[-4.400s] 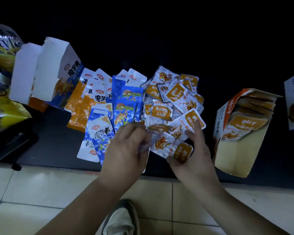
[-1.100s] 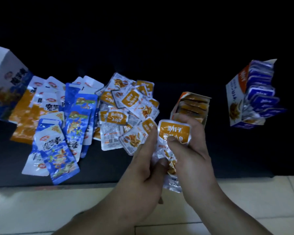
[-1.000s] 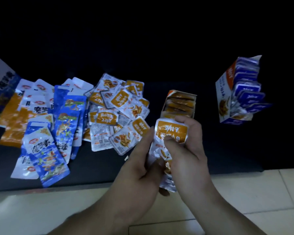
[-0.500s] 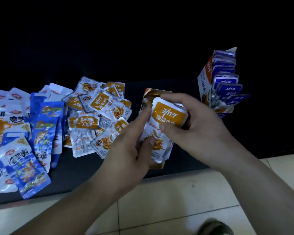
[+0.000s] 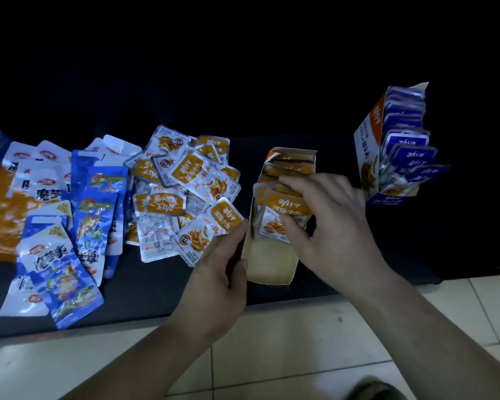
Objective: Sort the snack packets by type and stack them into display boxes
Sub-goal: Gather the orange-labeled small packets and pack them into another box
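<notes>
An open orange display box point(image 5: 269, 265) lies on the dark mat, with several orange fish-snack packets stacked inside. My right hand point(image 5: 326, 223) pinches the front orange packets point(image 5: 283, 212) at the box's mouth, thumb on their face and fingers over their tops. My left hand point(image 5: 220, 272) holds the box's left wall between thumb and fingers. A loose heap of orange packets point(image 5: 185, 186) lies just left of the box. Further left lie long blue packets point(image 5: 98, 209) and white-and-orange packets point(image 5: 38, 180).
A second display box point(image 5: 387, 148), full of purple-blue packets, stands at the right. The dark mat point(image 5: 145, 287) ends at a pale tiled floor point(image 5: 286, 342) near me. A shoe tip point(image 5: 378, 389) shows at the bottom right. The far background is black.
The bundle of orange packets that both hands held in front of the box now sits inside it. My left hand has let go of the packets and taken the box's side.
</notes>
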The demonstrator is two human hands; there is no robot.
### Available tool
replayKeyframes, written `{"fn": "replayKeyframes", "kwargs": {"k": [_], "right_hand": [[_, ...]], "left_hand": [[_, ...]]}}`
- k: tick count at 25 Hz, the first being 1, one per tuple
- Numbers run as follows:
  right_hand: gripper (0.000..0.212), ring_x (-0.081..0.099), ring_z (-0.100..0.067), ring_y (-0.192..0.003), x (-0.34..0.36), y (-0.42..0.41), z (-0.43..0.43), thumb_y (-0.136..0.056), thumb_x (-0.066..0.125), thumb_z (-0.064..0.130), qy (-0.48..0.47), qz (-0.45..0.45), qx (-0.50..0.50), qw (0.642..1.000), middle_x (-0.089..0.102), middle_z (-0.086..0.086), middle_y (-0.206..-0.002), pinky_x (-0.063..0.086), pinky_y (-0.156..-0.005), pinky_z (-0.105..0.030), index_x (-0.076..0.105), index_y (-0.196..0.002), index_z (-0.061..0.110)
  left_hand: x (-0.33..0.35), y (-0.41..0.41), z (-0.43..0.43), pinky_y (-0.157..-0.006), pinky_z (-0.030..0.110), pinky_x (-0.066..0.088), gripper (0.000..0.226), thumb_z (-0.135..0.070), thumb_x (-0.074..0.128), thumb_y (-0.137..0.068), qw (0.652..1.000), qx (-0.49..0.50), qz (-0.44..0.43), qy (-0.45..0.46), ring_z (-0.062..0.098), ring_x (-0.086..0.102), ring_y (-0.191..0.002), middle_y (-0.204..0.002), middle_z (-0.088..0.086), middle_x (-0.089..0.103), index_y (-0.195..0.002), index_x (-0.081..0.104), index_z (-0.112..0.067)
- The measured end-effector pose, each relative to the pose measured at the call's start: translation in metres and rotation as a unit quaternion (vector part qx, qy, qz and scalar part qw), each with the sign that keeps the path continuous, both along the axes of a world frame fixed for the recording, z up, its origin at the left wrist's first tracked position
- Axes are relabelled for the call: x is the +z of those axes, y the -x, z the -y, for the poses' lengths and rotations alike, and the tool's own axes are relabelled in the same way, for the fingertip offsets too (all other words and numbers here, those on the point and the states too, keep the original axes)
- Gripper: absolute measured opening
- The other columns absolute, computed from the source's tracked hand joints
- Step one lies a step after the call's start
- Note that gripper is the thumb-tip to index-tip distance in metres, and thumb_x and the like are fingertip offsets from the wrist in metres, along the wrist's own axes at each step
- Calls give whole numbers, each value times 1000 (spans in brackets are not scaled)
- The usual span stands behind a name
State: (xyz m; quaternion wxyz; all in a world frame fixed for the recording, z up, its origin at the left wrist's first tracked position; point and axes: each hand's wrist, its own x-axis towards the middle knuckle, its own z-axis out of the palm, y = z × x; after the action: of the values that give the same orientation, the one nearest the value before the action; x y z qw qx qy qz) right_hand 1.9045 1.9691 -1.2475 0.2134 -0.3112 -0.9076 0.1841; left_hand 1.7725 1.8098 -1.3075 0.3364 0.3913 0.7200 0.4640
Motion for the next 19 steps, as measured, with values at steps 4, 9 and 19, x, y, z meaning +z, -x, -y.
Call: {"fn": "replayKeyframes", "kwargs": {"k": [4, 9, 19], "right_hand": [[68, 39, -28, -130, -14, -2, 9, -80, 81, 33, -46, 41, -30, 998, 40, -5, -140, 35, -102, -47, 56, -143, 32], [73, 25, -30, -149, -22, -8, 12, -82, 81, 28, 1, -16, -18, 1000, 25, -12, -160, 24, -118, -45, 51, -149, 32], [75, 31, -28, -148, -7, -9, 19, -82, 75, 29, 61, -105, -33, 992, 26, -5, -158, 40, -111, -58, 46, -151, 20]], "left_hand": [[-4, -1, 3, -102, 24, 50, 67, 3, 55, -100, 1000, 11, -16, -5, 9, 58, -126, -131, -17, 56, -154, 44, -34], [-10, 1, 6, -109, 43, 49, 63, -2, 58, -101, 999, 5, 35, -22, 18, 57, -131, -137, -13, 57, -152, 46, -35], [-11, 19, 17, -82, 28, 55, 30, -15, 66, -97, 995, 81, -61, 0, 11, 66, -105, -116, -13, 63, -125, 68, -26]]}}
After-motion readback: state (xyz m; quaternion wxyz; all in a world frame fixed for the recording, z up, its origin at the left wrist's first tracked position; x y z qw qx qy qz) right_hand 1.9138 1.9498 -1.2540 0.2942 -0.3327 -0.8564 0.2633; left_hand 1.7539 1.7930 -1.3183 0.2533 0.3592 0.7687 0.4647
